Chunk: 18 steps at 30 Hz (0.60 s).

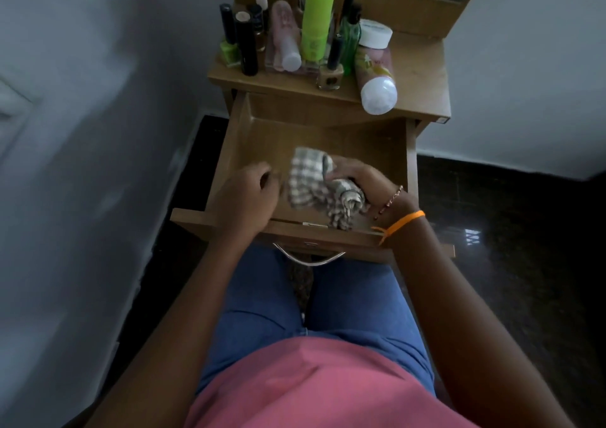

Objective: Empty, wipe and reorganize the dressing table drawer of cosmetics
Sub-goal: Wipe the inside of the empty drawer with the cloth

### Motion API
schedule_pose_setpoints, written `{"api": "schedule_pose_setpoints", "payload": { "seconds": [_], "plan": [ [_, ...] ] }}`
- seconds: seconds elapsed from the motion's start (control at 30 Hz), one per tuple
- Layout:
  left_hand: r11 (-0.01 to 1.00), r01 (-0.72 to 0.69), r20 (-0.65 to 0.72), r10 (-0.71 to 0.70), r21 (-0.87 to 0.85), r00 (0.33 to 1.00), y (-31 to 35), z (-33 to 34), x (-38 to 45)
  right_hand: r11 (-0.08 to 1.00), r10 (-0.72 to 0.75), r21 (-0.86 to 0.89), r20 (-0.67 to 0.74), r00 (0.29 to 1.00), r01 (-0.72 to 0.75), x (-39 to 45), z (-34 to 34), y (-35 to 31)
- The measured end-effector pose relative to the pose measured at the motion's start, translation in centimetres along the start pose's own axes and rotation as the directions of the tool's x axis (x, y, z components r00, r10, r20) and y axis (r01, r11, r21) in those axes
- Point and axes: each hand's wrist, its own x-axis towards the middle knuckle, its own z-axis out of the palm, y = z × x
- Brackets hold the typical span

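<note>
The wooden drawer [344, 139] of the dressing table is pulled out over my lap, and its bare floor shows no cosmetics. A checked beige-and-white cloth [308, 181] lies bunched in its front half. My right hand [357, 178] grips that cloth from the right side. My left hand [252, 195] hovers at the drawer's front left, fingers curled loosely, holding nothing that I can see. On the table top [423, 77] stand the cosmetics: a lime green bottle [316, 21], a pink tube [287, 37], black mascara tubes [246, 47], nail polishes and a pink bottle with a white cap [377, 83].
A white-lidded jar [375, 32] sits behind the pink bottle. The mirror frame [413, 8] rises at the back of the table. A metal handle [308, 259] hangs on the drawer front above my knees. Grey walls flank the table over a dark floor.
</note>
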Motion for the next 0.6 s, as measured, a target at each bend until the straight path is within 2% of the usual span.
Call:
{"api": "schedule_pose_setpoints", "payload": {
  "seconds": [0.03,0.07,0.13,0.23,0.33,0.4,0.47,0.5,0.53,0.6],
  "plan": [
    [0.978,0.021,-0.007,-0.023,-0.207,1.000,0.8,-0.3,-0.2,0.994,-0.077,0.076,-0.013,0.997,0.078,0.1,0.4,0.1],
    [0.909,0.024,0.004,-0.025,-0.417,1.000,1.8,-0.7,-0.4,0.984,-0.149,0.097,-0.040,0.988,0.152,0.2,0.9,0.3],
    [0.757,0.049,0.106,0.027,-0.651,0.994,3.7,-1.2,-1.0,0.965,-0.254,0.042,-0.076,0.964,0.258,0.0,2.0,0.2],
    [0.708,0.177,0.298,0.049,-0.684,0.953,5.2,-1.0,-1.4,0.940,-0.340,-0.074,-0.110,0.934,0.334,-1.3,2.3,0.2],
    [0.663,0.238,0.299,-0.021,-0.710,0.954,5.9,-0.8,-0.9,0.899,-0.423,-0.190,-0.156,0.892,0.393,-2.7,1.5,-0.1],
    [0.569,0.297,0.332,-0.044,-0.767,0.942,6.3,-0.6,-0.5,0.874,-0.485,-0.204,-0.301,0.821,0.442,-3.3,1.0,-0.1],
    [0.471,0.347,0.387,-0.011,-0.811,0.922,7.0,-0.4,-0.3,0.905,-0.418,-0.163,-0.509,0.752,0.392,-3.6,0.6,0.1],
    [0.425,0.366,0.411,0.015,-0.828,0.912,7.4,-0.3,-0.2,0.931,-0.351,-0.121,-0.552,0.756,0.344,-3.6,0.4,0.2],
    [0.396,0.377,0.424,0.035,-0.837,0.905,7.9,-0.1,-0.1,0.951,-0.289,-0.067,-0.537,0.793,0.301,-3.6,0.2,0.3],
    [0.382,0.378,0.431,0.062,-0.843,0.900,8.9,0.2,0.0,0.950,-0.290,-0.031,-0.456,0.842,0.310,-3.9,-0.1,0.7]
  ]
}}
